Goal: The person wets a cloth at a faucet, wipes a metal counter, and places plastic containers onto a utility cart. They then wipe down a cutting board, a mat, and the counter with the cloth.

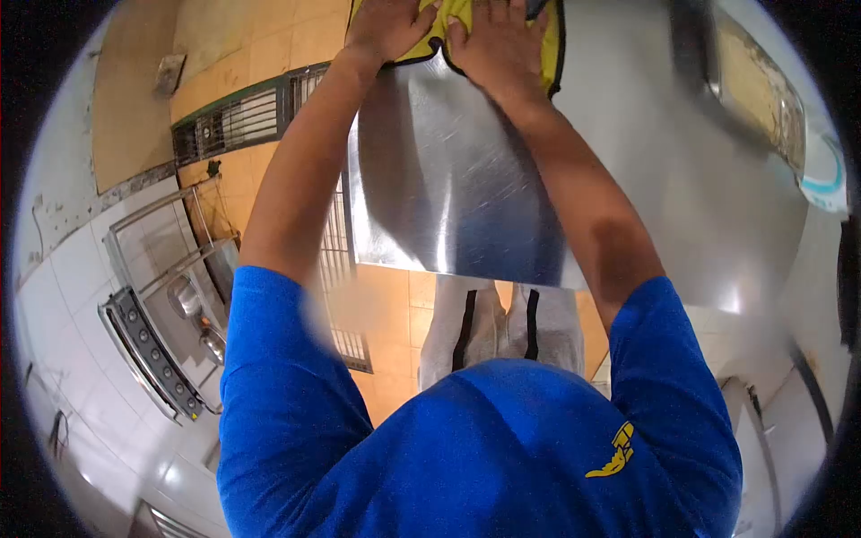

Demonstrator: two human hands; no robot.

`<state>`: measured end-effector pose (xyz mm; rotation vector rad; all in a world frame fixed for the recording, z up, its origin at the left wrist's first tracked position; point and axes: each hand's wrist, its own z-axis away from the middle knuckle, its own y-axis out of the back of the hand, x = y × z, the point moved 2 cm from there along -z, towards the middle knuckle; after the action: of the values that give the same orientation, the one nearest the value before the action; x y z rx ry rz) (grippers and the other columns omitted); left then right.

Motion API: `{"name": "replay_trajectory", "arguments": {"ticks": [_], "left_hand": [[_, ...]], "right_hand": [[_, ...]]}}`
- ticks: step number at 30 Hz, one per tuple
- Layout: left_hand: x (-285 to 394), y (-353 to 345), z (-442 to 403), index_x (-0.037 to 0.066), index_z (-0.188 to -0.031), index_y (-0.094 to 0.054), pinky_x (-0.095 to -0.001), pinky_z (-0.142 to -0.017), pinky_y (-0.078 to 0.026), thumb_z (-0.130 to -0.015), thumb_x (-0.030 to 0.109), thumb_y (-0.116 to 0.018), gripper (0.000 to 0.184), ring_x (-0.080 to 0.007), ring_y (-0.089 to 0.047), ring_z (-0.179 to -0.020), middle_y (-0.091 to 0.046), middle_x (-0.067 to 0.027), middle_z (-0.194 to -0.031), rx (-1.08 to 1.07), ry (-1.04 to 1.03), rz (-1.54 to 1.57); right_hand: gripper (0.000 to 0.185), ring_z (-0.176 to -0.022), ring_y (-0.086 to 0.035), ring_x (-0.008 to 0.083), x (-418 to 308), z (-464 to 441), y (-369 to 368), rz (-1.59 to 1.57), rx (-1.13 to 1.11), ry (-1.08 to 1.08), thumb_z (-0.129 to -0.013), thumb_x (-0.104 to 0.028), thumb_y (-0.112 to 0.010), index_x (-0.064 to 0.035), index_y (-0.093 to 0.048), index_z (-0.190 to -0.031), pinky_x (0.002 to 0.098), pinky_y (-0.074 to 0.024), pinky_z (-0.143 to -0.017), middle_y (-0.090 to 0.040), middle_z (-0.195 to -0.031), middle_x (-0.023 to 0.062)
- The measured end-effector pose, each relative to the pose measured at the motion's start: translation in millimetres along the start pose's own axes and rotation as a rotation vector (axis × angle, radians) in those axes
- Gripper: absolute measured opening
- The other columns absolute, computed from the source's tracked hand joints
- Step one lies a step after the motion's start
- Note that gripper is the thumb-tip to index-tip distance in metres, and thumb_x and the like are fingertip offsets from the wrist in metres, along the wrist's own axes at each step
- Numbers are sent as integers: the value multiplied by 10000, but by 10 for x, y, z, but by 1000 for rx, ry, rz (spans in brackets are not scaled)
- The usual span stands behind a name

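A yellow cloth item with black edging (pixel 417 47) lies at the far side of a shiny metal table (pixel 448 170), cut off by the top of the view. My left hand (pixel 390 25) rests on its left part, with the fingers apart. On its right part my right hand (pixel 502 45) lies flat, palm down, fingers spread. A small black tip of the edging shows between the two hands. A dark patch at the top edge, by the right hand's fingers, is too cut off to make out.
The table's near edge (pixel 466 272) runs just in front of my legs. A metal-framed tray or window (pixel 762 81) is at the upper right. On the left stand a stove-like unit with knobs (pixel 152 351) and metal pots (pixel 186 298). Floor grates (pixel 249 118) cross the tiled floor.
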<state>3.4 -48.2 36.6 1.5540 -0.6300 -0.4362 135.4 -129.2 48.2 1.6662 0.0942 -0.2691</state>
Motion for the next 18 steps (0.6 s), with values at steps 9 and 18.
{"name": "replay_trajectory", "arguments": {"ticks": [9, 18], "left_hand": [[-150, -119, 510, -75, -1222, -420, -427, -1078, -183, -849, 239, -390, 488, -375, -281, -1273, -382, -258, -1303, 136, -227, 34], [-314, -103, 1546, -53, -1219, -402, -432, -969, -345, -905, 141, -372, 371, -439, -398, -1136, -410, -257, -1255, 193, -45, 454]], "right_hand": [[628, -1331, -192, 288, -614, 481, -104, -43, 141, -52, -845, -293, -418, 29, -247, -1356, 546, -118, -1057, -213, -1432, 180], [500, -1296, -265, 306, -1249, 1044, -367, -73, 225, 83, -807, -233, -437, 44, -463, -1223, 505, -202, -1035, -352, -1368, 169]]}}
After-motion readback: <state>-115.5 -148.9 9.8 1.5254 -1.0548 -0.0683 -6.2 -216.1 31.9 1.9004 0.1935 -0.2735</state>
